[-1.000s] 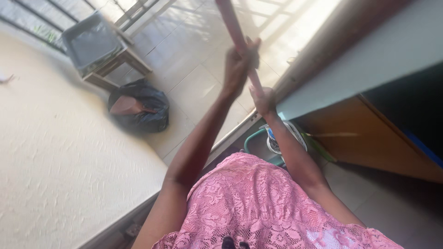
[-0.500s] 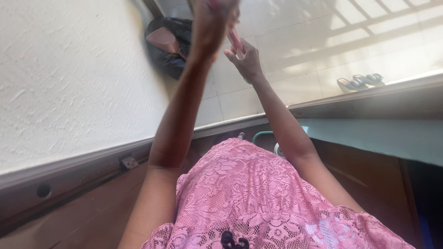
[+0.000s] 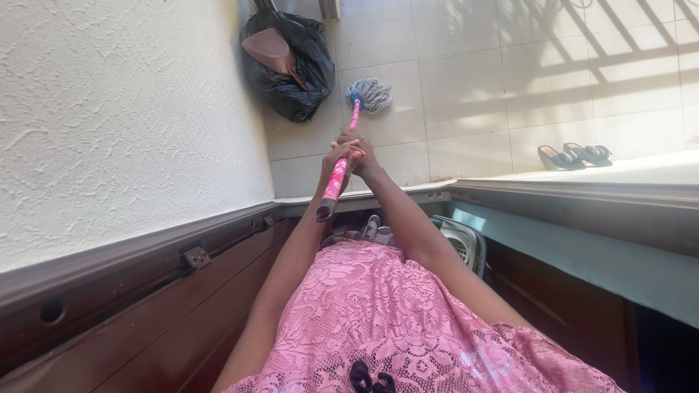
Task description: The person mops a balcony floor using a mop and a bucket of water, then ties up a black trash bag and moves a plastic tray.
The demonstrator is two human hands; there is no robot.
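You had both hands wrapped around the pink plastic mop handle (image 3: pixel 338 173), the left hand (image 3: pixel 333 161) lower toward the dark end cap and the right hand (image 3: pixel 362 154) just above it, each grip closed tight on the shaft. The handle ran away from you to the grey-white string mop head (image 3: pixel 371 94), which rested on the far pale tiled floor (image 3: pixel 466 109), just right of the black plastic rubbish bag (image 3: pixel 291 65).

To do this stroke well, you needed to keep the hands stacked close as they were, press the head flat so the strings spread, and steer clear of the bag and the brown dustpan (image 3: pixel 271 49) lying on it.

The handle looked smooth and glossy; the mop strands were soft, looped and bunched. The tiles were square, matt and sunlit with barred shadows. The white wall (image 3: pixel 124 124) on the left was rough, stippled plaster. A dark metal door track (image 3: pixel 218 233) crossed near you. Dark strapped sandals (image 3: pixel 575 155) sat well apart at the far right. Your pink lace dress (image 3: pixel 393 320) was openwork and soft.
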